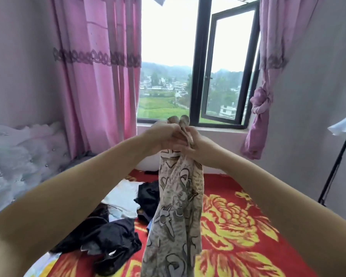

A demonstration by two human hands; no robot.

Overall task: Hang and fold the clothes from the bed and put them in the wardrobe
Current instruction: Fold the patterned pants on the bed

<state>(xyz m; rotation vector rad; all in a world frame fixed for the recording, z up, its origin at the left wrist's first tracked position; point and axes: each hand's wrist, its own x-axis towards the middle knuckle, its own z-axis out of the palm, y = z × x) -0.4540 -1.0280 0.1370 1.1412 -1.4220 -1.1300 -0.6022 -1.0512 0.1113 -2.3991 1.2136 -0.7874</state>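
Observation:
I hold a beige patterned garment [178,206] up in front of me over the bed [238,222]. My left hand [164,136] and my right hand [196,144] are close together at its top, both gripping the bunched upper edge. The cloth hangs straight down from them to the bottom of the view. Below on the red and yellow blanket lie other clothes: a black garment [110,238] at the near left, a white one [124,196] behind it, and another dark one [148,194] in the middle. No wardrobe is in view.
A window [200,62] with one pane swung open faces me, between pink curtains [100,76]. A padded white headboard [18,162] runs along the left. A black stand [334,172] with a white shade is by the right wall.

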